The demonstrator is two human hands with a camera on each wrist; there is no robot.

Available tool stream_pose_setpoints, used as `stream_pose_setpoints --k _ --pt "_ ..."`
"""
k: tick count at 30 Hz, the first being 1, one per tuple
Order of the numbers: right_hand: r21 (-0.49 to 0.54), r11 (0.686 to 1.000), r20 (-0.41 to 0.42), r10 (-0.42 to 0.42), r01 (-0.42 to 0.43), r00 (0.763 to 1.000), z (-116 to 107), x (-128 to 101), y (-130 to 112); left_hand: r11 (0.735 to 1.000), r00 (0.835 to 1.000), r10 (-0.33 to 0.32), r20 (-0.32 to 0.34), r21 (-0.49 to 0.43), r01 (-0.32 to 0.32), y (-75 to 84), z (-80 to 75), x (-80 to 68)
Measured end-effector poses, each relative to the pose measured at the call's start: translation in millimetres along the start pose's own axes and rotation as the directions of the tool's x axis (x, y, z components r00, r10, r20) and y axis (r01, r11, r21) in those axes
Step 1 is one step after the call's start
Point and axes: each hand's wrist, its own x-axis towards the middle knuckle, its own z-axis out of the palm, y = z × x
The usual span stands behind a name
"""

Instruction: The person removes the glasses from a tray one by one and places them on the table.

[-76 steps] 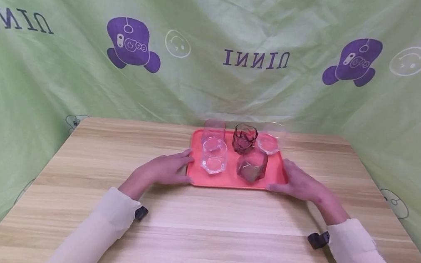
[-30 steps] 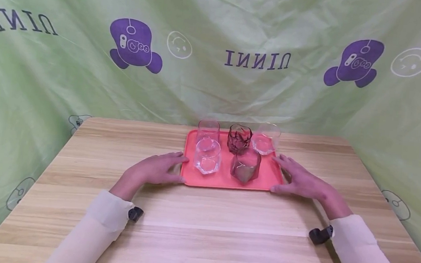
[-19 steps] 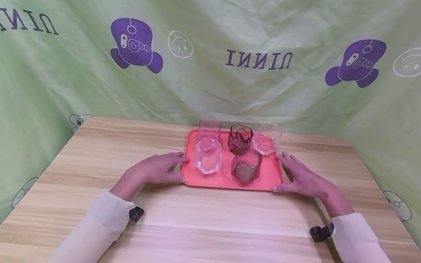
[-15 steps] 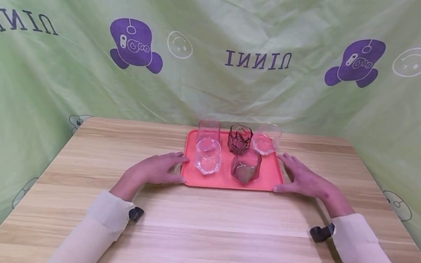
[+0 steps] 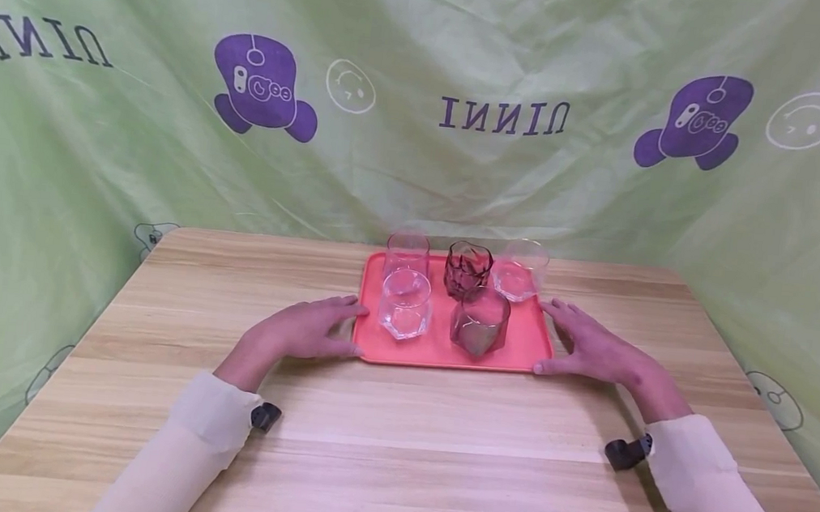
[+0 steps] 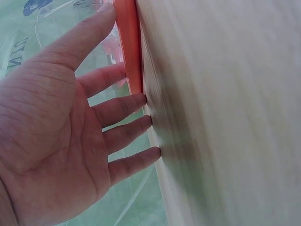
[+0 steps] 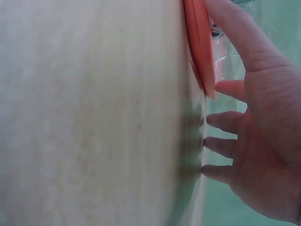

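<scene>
The tray (image 5: pixel 518 355) of glasses (image 5: pixel 478 320) sat mid-counter (image 5: pixel 394 442); left hand (image 5: pixel 304 330) and right hand (image 5: pixel 592 349) flanked it, each grip released, fingers straight against its edges; lifting likely required curling fingers underneath evenly.

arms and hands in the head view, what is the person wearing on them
Both arms wear long, loose cream sleeves ending at the wrists. The left hand and right hand are bare: no gloves, rings or markings show. A small black device sits at each cuff, the left wrist device and the right wrist device. No cables show.
</scene>
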Motion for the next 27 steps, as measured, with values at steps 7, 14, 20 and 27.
stream_pose_setpoints --k 7,14,20,27 --pt "0.032 0.994 -0.066 -0.098 0.100 0.993 -0.4 -0.6 -2.6 1.000 1.000 0.007 0.002 0.008 -0.007 -0.2 -1.3 -0.3" --pt "0.060 0.985 -0.073 -0.157 0.161 0.985 -4.5 2.1 3.1 1.000 1.000 0.006 0.007 0.016 -0.007 0.6 -1.0 -0.4" --pt "0.104 0.993 -0.064 -0.047 0.054 0.997 -6.0 4.2 8.1 1.000 1.000 0.003 0.002 0.013 -0.003 -0.2 -0.9 0.1" --pt "0.106 0.994 -0.029 -0.010 0.013 1.000 -3.6 6.6 8.2 1.000 1.000 -0.003 0.002 0.002 0.003 0.3 -0.2 -0.9"
